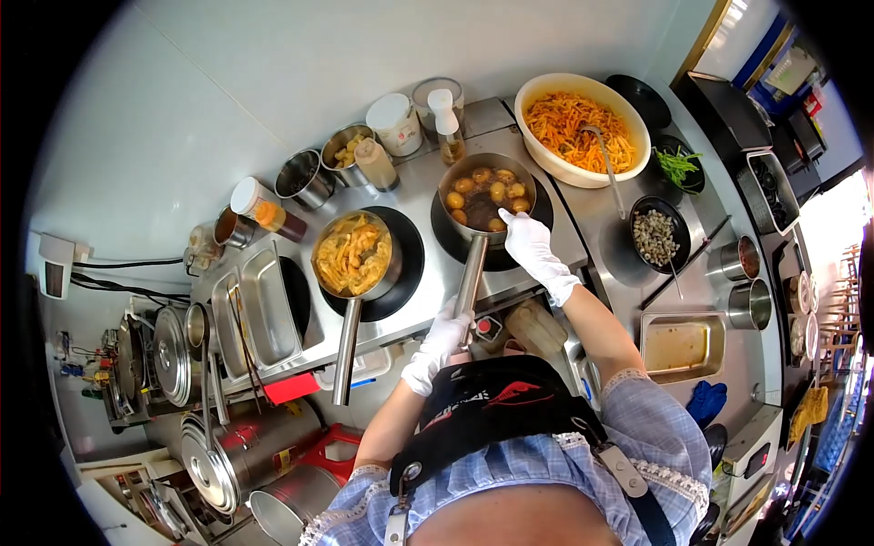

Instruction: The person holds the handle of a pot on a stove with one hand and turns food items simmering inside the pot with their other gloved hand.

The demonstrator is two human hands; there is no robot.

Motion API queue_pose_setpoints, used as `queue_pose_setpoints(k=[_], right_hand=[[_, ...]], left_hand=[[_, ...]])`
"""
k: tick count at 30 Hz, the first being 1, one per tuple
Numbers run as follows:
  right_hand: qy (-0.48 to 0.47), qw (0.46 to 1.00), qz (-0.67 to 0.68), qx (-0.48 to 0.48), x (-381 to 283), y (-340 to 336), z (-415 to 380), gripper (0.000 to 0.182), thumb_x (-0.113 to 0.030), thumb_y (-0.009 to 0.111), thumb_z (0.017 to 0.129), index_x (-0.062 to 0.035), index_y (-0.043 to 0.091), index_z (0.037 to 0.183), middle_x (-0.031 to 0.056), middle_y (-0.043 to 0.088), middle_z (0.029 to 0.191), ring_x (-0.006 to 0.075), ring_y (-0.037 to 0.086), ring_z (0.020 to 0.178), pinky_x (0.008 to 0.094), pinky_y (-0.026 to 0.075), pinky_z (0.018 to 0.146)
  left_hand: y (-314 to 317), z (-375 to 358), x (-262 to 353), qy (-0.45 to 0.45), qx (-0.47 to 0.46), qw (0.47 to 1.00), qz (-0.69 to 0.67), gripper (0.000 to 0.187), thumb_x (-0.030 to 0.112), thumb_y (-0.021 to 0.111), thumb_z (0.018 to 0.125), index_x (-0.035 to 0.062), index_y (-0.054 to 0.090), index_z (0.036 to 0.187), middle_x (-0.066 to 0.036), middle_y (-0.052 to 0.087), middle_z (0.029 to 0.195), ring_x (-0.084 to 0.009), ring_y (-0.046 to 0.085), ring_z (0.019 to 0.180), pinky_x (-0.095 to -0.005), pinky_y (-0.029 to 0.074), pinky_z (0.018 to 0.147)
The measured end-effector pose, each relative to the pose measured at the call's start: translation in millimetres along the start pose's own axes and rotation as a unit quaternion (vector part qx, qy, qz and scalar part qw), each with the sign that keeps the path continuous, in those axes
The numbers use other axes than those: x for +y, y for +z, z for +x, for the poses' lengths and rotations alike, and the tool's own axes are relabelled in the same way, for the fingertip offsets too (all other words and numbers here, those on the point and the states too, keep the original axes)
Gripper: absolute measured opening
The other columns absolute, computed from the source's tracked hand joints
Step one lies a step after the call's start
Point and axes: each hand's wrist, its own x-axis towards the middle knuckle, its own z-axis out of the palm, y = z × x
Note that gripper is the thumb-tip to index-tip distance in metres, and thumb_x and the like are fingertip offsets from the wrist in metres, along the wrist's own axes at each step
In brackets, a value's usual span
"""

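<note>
A metal saucepan [488, 238] holds dark liquid and several round brown eggs [498, 191], and sits over the right black hob plate [537, 238]. My left hand [442, 344], in a white glove, is closed around its long handle [471, 287]. At the pan's right front rim is my gloved right hand [531, 247], thumb over the edge and other fingers partly hidden; it appears to grip the rim. To the left, a second saucepan [349, 314] of yellowish-brown pieces in liquid stands on another hob plate [410, 259], its handle pointing toward me.
Behind the pans stand a spray bottle [446, 127], a white tub [394, 125] and a squeeze bottle [375, 165]. To the right are a large bowl [546, 170] of orange shreds and a black bowl [660, 232] of diced pieces. Steel trays [271, 305] lie left.
</note>
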Motion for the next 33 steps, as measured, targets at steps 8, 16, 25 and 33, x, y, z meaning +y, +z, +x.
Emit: queue_pose_setpoints(k=[8, 16, 25, 33], right_hand=[[-0.015, 0.997, 0.042, 0.058, 19, -38, -29, 0.032, -0.011, 0.052, 0.078, -0.0178, 0.060, 0.108, 0.0118, 0.057, 0.080, 0.0330, 0.059, 0.068, 0.0425, 0.048, 0.061], [-0.050, 0.998, -0.039, -0.014, 37, -101, -20, 0.028, -0.012, 0.050, 0.078, -0.0154, 0.066, 0.100, 0.0128, 0.063, 0.082, 0.0310, 0.061, 0.076, 0.0403, 0.048, 0.069], [-0.041, 0.990, -0.011, -0.138, 18, -57, -16, 0.026, -0.015, 0.048, 0.078, -0.0136, 0.065, 0.098, 0.0137, 0.065, 0.086, 0.0304, 0.062, 0.085, 0.0407, 0.048, 0.074], [-0.110, 0.994, -0.026, 0.008, -8, 19, 1, 0.031, -0.012, 0.049, 0.079, -0.0115, 0.058, 0.109, 0.0113, 0.058, 0.079, 0.0280, 0.061, 0.068, 0.0400, 0.049, 0.059]], left_hand=[[-1, 0, -1, 0.006, -0.007, 1.000, 0.005, 0.046, 0.013, 0.050, 0.087, 0.0047, 0.037, 0.130, -0.004, 0.056, 0.070, -0.0116, 0.050, 0.048, -0.0248, 0.041, 0.042], [-2, 1, -3, 0.004, -0.023, 1.000, -0.021, 0.046, 0.014, 0.050, 0.087, 0.0054, 0.037, 0.130, -0.004, 0.055, 0.070, -0.0115, 0.050, 0.048, -0.0247, 0.040, 0.041], [-4, 7, -9, 0.012, -0.024, 0.999, -0.027, 0.052, 0.012, 0.051, 0.087, 0.0062, 0.031, 0.135, -0.004, 0.054, 0.070, -0.0125, 0.050, 0.048, -0.0253, 0.040, 0.041], [-1, 3, -4, 0.002, -0.016, 1.000, -0.025, 0.055, 0.011, 0.050, 0.087, 0.0076, 0.028, 0.137, -0.004, 0.054, 0.070, -0.0125, 0.049, 0.046, -0.0250, 0.041, 0.041]])
